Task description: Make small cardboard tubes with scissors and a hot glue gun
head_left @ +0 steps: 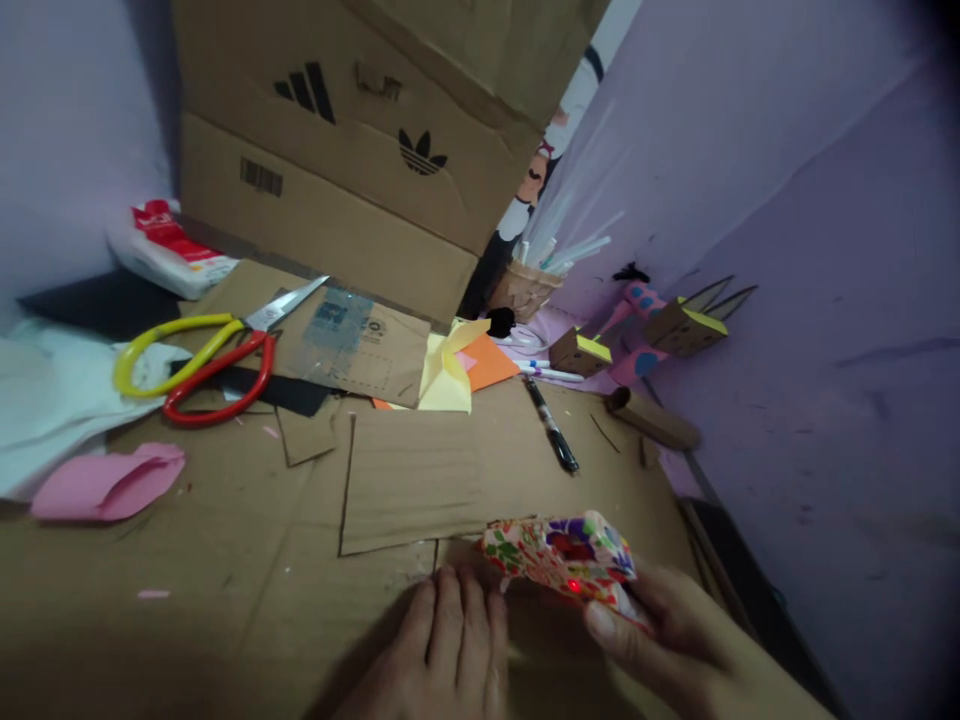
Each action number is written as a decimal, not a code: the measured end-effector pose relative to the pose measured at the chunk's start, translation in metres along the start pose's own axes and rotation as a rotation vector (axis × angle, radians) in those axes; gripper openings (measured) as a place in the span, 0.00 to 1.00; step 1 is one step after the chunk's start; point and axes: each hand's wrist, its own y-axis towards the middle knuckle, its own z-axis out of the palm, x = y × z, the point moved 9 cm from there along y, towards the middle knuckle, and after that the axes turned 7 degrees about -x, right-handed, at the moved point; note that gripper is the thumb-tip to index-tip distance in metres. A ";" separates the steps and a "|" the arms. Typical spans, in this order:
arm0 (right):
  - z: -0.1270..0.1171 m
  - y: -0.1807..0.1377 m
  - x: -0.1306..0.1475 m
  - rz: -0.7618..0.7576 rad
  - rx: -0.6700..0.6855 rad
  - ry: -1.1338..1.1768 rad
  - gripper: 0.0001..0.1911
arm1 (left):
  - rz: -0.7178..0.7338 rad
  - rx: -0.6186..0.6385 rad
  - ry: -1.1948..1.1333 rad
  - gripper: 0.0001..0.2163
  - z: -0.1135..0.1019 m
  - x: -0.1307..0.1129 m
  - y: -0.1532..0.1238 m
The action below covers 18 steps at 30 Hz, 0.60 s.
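My left hand (pixel 450 645) lies at the bottom centre on the cardboard sheet (pixel 247 580), its fingers together and stretched flat, their tips touching the left edge of a small piece wrapped in colourful flowered paper (pixel 559 555). My right hand (pixel 675 640) comes in from the bottom right and grips that flowered piece from the right, thumb on top of it. A small red light spot shows on the paper. A cut cardboard rectangle (pixel 412 480) lies just beyond the hands.
Scissors (pixel 202 360) with one yellow and one red handle lie at the left. A pink paper (pixel 105 485), yellow and orange papers (pixel 457 370), a black pen (pixel 551 425), small cardboard figures (pixel 581 352), a cup of straws (pixel 525 285) and stacked boxes (pixel 337 160) surround the work area. A purple wall (pixel 787 300) closes the right.
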 end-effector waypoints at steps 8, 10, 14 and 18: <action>0.016 0.010 0.028 -0.081 0.108 -0.078 0.18 | 0.026 0.011 -0.022 0.13 0.000 -0.007 -0.005; 0.018 0.012 0.037 -0.117 0.101 -0.071 0.13 | 0.014 -0.014 -0.035 0.12 -0.003 -0.006 -0.004; 0.017 0.015 0.049 -0.181 0.034 -0.152 0.06 | -0.005 -0.006 -0.057 0.12 -0.004 -0.002 0.002; 0.021 0.017 0.052 -0.222 0.056 -0.239 0.07 | 0.000 -0.024 -0.067 0.11 -0.007 0.002 0.006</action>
